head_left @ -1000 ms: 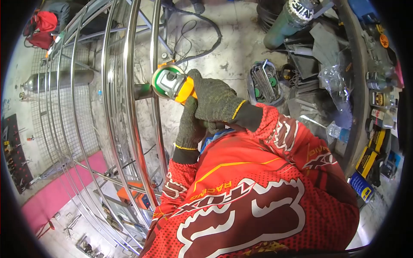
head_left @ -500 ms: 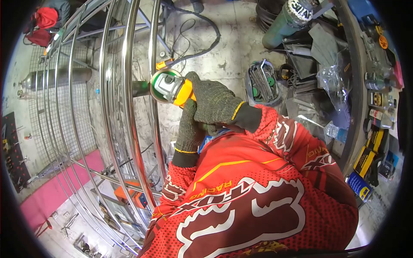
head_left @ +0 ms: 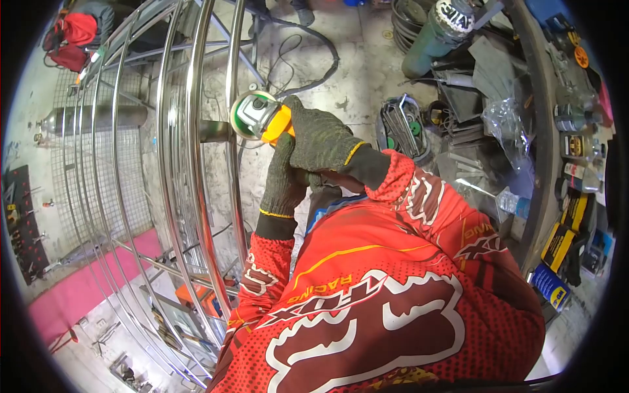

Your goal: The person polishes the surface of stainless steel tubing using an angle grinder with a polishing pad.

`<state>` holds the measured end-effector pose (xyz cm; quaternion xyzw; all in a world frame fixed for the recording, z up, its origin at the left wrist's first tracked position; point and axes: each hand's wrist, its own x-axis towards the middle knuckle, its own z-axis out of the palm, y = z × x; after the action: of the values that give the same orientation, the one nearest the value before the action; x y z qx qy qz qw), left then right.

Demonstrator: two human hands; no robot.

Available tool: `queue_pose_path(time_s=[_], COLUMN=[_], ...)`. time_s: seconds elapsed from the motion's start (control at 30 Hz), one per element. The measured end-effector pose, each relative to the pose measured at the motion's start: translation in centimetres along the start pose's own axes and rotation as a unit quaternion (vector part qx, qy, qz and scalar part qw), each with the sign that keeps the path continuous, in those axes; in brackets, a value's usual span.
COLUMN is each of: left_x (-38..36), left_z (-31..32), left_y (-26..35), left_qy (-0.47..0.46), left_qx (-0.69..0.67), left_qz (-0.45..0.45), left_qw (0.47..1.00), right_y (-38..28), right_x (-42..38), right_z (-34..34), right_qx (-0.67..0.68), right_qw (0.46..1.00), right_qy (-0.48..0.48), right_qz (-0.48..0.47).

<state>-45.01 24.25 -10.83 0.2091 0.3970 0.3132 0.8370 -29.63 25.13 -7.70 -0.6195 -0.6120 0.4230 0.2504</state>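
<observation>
A yellow and silver angle grinder (head_left: 261,116) is held in both gloved hands, its round disc with the green centre right at a shiny upright metal tube (head_left: 233,72). My right hand (head_left: 324,134), in a dark knitted glove, wraps over the yellow body. My left hand (head_left: 283,175), gloved alike, is closed just below, its thumb up against the yellow part and its other fingers mostly hidden. The tube belongs to a large railing of curved polished bars (head_left: 196,131) filling the left side.
A gas cylinder (head_left: 426,49) stands at the upper right, near a bin of metal pieces (head_left: 401,128). Bottles and a blue can (head_left: 550,285) line the right edge. A dark cable (head_left: 327,49) loops over the floor; a person's shoe (head_left: 304,14) shows at the top.
The grinder and both hands have moved slightly up along the tube in view. A yellow-orange item behind the disc is no longer visible, and the view has shifted a little.
</observation>
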Motion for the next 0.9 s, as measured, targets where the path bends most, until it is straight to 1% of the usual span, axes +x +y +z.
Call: queue_pose_path(time_s=[0.1, 0.17, 0.2, 0.27, 0.3, 0.37, 0.4, 0.47, 0.57, 0.7, 0.8, 0.87, 0.9], left_x=[0.1, -0.1, -0.1, -0.7, -1.0, -1.2, -1.2, -1.7, -2.0, -2.3, -2.8, -2.7, -2.7], left_z=[1.2, 2.7, 2.0, 0.0, -0.3, -0.1, 0.2, 0.8, -0.7, -1.0, -1.0, -1.3, -1.4], left_y=[0.3, 0.5, 0.4, 0.2, 0.0, -0.6, -0.8, -1.1, -1.6, -1.9, -2.0, -2.2, -2.1], left_qy=[-0.001, 0.102, 0.101, -0.014, -0.012, 0.031, 0.031, 0.095, 0.067, 0.081, 0.075, 0.046, 0.049], left_qx=[0.0, -0.045, -0.045, 0.004, 0.001, 0.0, 0.0, -0.041, -0.014, -0.008, -0.002, 0.019, 0.021], left_qz=[0.013, 0.03, 0.032, 0.004, 0.005, 0.013, 0.014, 0.029, 0.018, 0.024, 0.016, 0.015, 0.016], left_qw=[1.0, 0.993, 0.993, 1.0, 1.0, 0.999, 0.999, 0.994, 0.998, 0.996, 0.997, 0.999, 0.998], right_y=[0.0, 0.0, 0.0, -0.2, -0.2, 0.1, 0.1, 0.0, -0.4, -0.3, 0.0, 0.5, 0.5], right_x=[0.7, 1.0, 1.0, 0.7, 0.6, 0.5, 0.4, 0.2, -0.1, -0.6, -1.0, -1.3, -1.5], right_z=[0.2, 0.4, 0.4, 0.4, 0.7, 1.0, 1.0, 1.2, 1.3, 1.2, 2.2, 2.5, 2.3], right_qx=[-0.009, -0.006, -0.007, -0.005, -0.006, 0.012, 0.011, 0.009, 0.005, 0.017, 0.022, 0.059, 0.062], right_qw=[1.0, 1.0, 1.0, 1.0, 1.0, 0.999, 0.999, 0.999, 0.998, 0.998, 0.998, 0.998, 0.998], right_qy=[0.014, 0.004, 0.005, -0.018, -0.021, -0.022, -0.023, -0.044, -0.056, -0.064, -0.056, -0.024, -0.026], right_qz=[-0.011, -0.009, -0.012, -0.007, -0.008, -0.021, -0.022, -0.02, -0.005, -0.013, -0.013, -0.008, -0.009])
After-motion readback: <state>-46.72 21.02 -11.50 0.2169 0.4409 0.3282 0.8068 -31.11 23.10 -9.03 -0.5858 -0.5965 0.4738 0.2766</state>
